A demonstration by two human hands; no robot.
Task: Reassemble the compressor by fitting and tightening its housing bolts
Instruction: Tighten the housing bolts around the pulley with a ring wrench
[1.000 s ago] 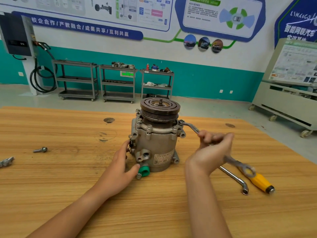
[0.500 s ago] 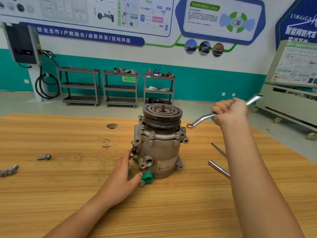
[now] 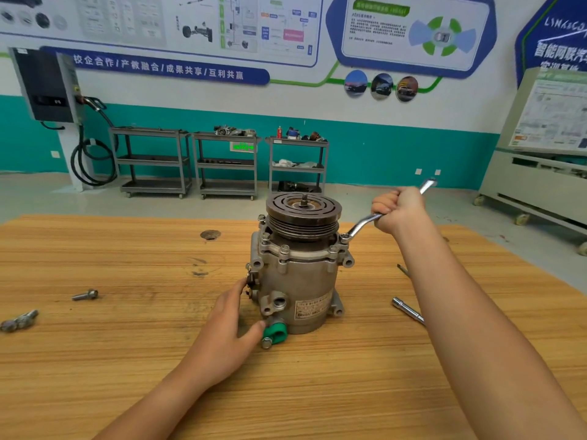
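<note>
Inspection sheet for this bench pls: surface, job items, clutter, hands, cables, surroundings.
Surface: wooden table, scuffed, dark round mark back left of the compressor.
Job's things: compressor upright, pulley on top; wrench ring sits on a flange bolt at its right; loose bolt and small metal parts at far left.
Clutter: metal bar on the table at right, partly hidden by the right arm.
Grippers: left hand rests open against the compressor's lower side, by the green cap; right hand grips the wrench handle.
Cables: black cable coiled under the wall charger.
Surroundings: three metal carts against the wall, white cabinet on wheels at right.
</note>
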